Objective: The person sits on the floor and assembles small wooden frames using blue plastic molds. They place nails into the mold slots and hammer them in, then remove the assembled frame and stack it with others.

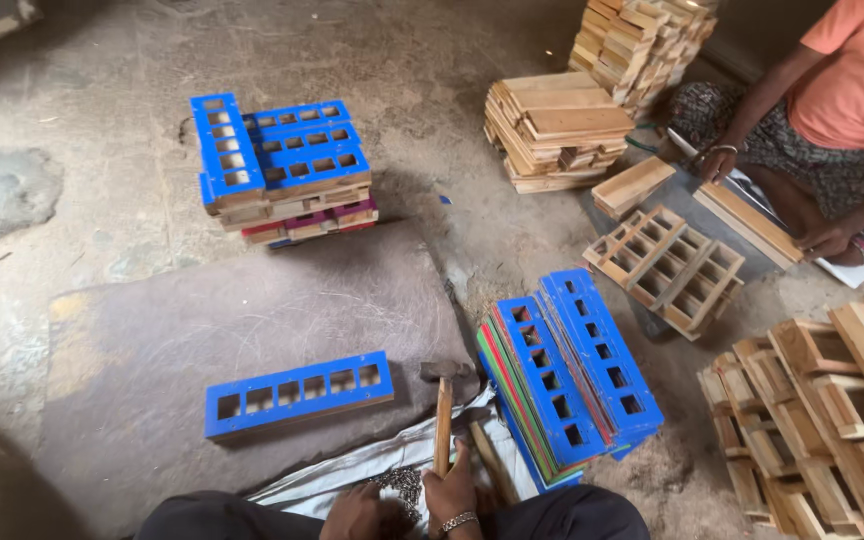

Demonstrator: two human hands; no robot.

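The bottom edge cuts off both hands: the left hand [360,512] over a blurry pile of small dark nails [402,484], too small to tell.

Colours and patterns: blue-faced panels, pale bare wood, grey floor.

Your blue slotted panel [298,393] lies on a dull grey-brown mat [252,300]; each panel shows a row of rectangular cut-outs. The blue panel stack [282,165] has red and pale wood edges below. The leaning panels [567,375] show blue faces with green and red edges. The unpainted frames [667,268] are light tan. Your hammer [445,405] has a tan handle and dark head. The other person's shirt [857,70] is salmon orange.
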